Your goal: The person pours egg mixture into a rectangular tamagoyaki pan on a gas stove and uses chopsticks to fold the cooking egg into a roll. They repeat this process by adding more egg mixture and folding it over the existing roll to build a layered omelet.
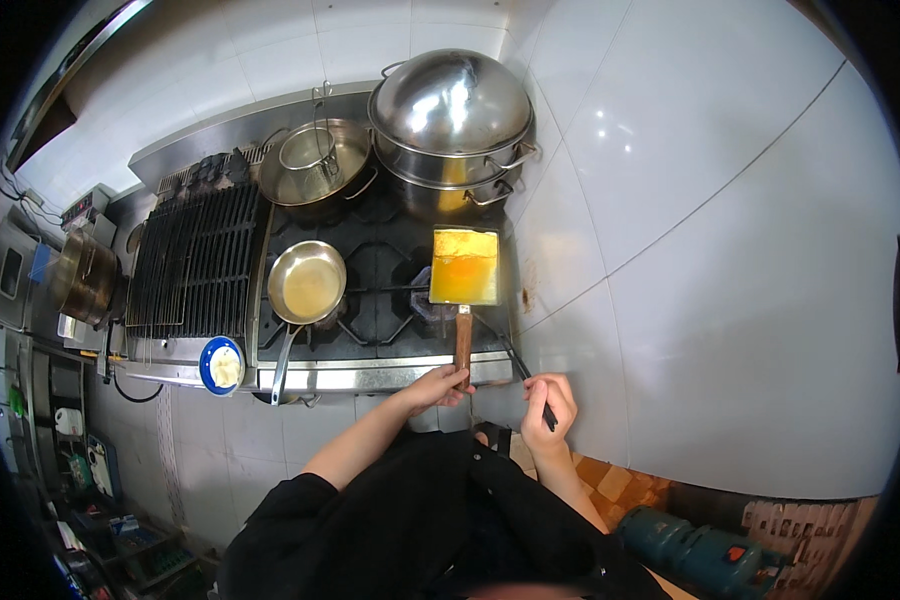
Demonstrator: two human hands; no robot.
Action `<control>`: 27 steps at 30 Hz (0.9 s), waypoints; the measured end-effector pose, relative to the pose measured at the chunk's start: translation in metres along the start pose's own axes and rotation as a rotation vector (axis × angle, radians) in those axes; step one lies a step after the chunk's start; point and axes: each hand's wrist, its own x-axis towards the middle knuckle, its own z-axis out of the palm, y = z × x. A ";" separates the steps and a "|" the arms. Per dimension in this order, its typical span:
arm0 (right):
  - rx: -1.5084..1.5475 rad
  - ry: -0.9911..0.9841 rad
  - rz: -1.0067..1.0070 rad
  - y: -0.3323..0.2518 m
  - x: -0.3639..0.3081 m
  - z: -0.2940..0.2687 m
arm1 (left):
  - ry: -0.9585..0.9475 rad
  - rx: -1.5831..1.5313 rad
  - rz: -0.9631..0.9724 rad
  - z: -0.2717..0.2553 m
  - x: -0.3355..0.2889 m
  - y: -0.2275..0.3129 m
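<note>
My left hand (436,389) is closed round the wooden handle of a rectangular omelette pan (464,340), which sits over the right front burner. Yellow egg (464,275) covers the pan's base, with a browner, thicker strip along the far edge. In my right hand (550,407) is a pair of black chopsticks (516,358), gripped near the back end. Their tips point up and left toward the pan's near right corner, apart from the egg. To the left, a round steel frying pan (307,283) with pale yellowish liquid rests on another burner.
Behind stand a large domed steamer pot (455,105) and a wide pot (353,155) with a wire strainer. A black grill grate (192,260) lies left. A blue-rimmed bowl (206,372) sits on the stove's front ledge. White wall (710,250) closes the right side; a gas cylinder (685,540) stands low right.
</note>
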 end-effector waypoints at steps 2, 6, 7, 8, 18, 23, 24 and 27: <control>-0.018 0.009 -0.016 0.002 0.000 -0.003 | 0.013 0.000 -0.013 0.003 -0.005 0.001; -0.028 0.028 -0.027 0.002 0.002 -0.008 | -0.035 0.180 -0.070 -0.012 -0.020 -0.007; -0.027 0.030 -0.032 0.003 0.003 -0.009 | -0.057 0.258 -0.089 -0.014 -0.023 -0.008; -0.026 0.033 -0.037 0.004 0.003 -0.010 | -0.040 0.240 -0.080 -0.013 -0.027 -0.010; 0.009 -0.015 -0.001 -0.004 0.004 -0.007 | 0.097 -0.263 0.206 0.040 0.020 -0.003; -0.034 -0.018 -0.078 0.008 0.001 -0.013 | -0.028 -0.248 0.124 0.040 0.025 -0.021; -0.035 -0.020 -0.081 0.009 0.000 -0.013 | -0.047 -0.259 0.111 0.042 0.025 -0.025; -0.024 -0.018 -0.042 0.003 0.000 -0.010 | -0.104 -0.230 0.080 0.048 0.030 -0.035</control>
